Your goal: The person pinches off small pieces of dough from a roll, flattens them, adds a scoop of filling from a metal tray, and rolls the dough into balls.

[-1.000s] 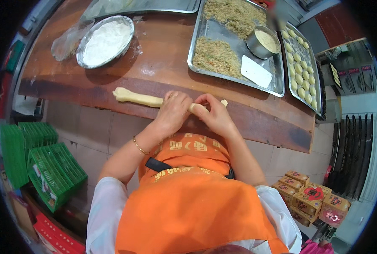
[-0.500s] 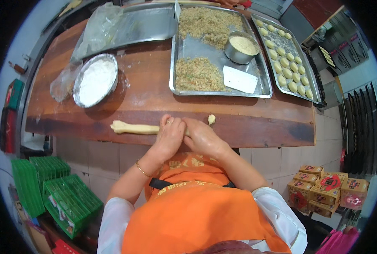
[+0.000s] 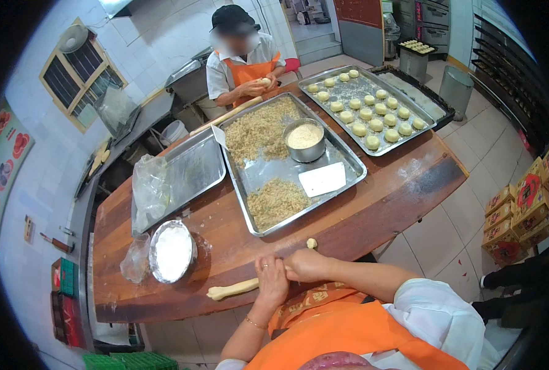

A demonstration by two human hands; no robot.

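Observation:
My left hand (image 3: pixel 270 277), with a ring and a bracelet, is closed around the right end of a pale dough rope (image 3: pixel 234 288) lying along the wooden table’s near edge. My right hand (image 3: pixel 306 265) is curled against my left at that same end; its fingertips and the dough in them are mostly hidden. Just beyond my right hand lies a small dough lump (image 3: pixel 312 243). Left of the hands is a metal bowl of white powder (image 3: pixel 171 250) beside a crumpled plastic bag (image 3: pixel 134 263).
Beyond are a filling tray (image 3: pixel 274 197) holding a tin (image 3: pixel 304 139) and white scraper (image 3: pixel 321 179), an empty tray (image 3: pixel 195 174) with plastic, and a tray of dough rounds (image 3: pixel 373 141). A co-worker (image 3: pixel 247 77) holds dough across the table (image 3: pixel 410 191). Stacked boxes (image 3: pixel 521 205) stand right.
The view has tilted up, showing the co-worker and room. My right hand has turned over and closed in against my left, and the small dough lump now shows separately beyond it.

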